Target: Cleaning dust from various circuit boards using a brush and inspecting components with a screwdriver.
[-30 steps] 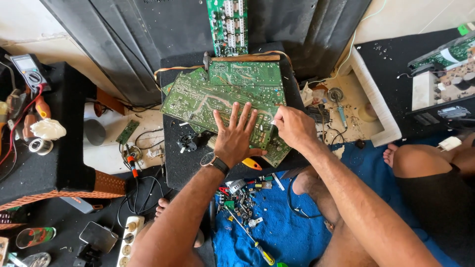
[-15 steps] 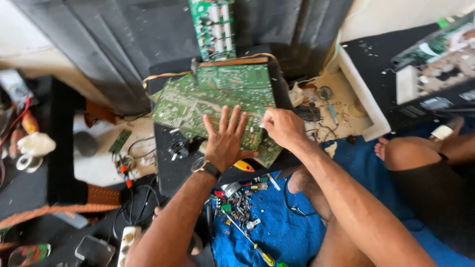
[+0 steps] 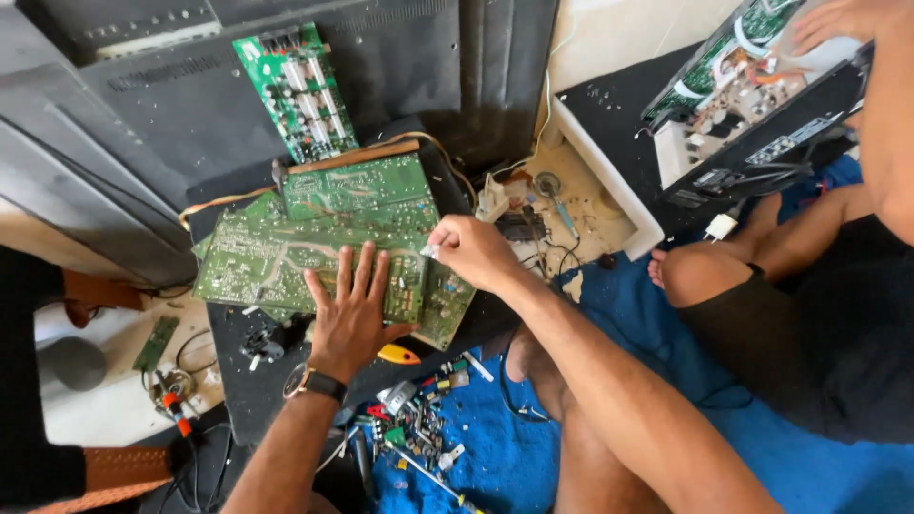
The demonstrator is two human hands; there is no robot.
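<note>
1. The big green circuit board [image 3: 314,252] is lying solder side up on a black slab [image 3: 238,381] in the middle of the scene. It's covered in pale traces and tiny solder dots, and its near right corner hangs a bit over the slab's edge.
2. Left hand [image 3: 350,319] is flat on the near edge of the board, fingers spread wide, palm pressing down. There's a wristwatch [image 3: 314,383] on that wrist.
3. Right hand [image 3: 468,249] is curled over the board's right side, fingertips pinched on something small and pale. Can't tell what it is.
4. Far side: a smaller green board [image 3: 297,90] with rows of white parts leans against a dark grey TV back shell [image 3: 143,105].
5. Right of the board there's a shallow cream tray [image 3: 609,205] with a soldering tool and bits in it.
6. Near side: a pile of screwdrivers and loose parts [image 3: 419,428] on a blue cloth [image 3: 495,457], plus a yellow-handled tool [image 3: 398,355] just beside the left hand.
7. Far right, another person's hand [image 3: 833,21] is on an opened black device [image 3: 752,105].
</note>
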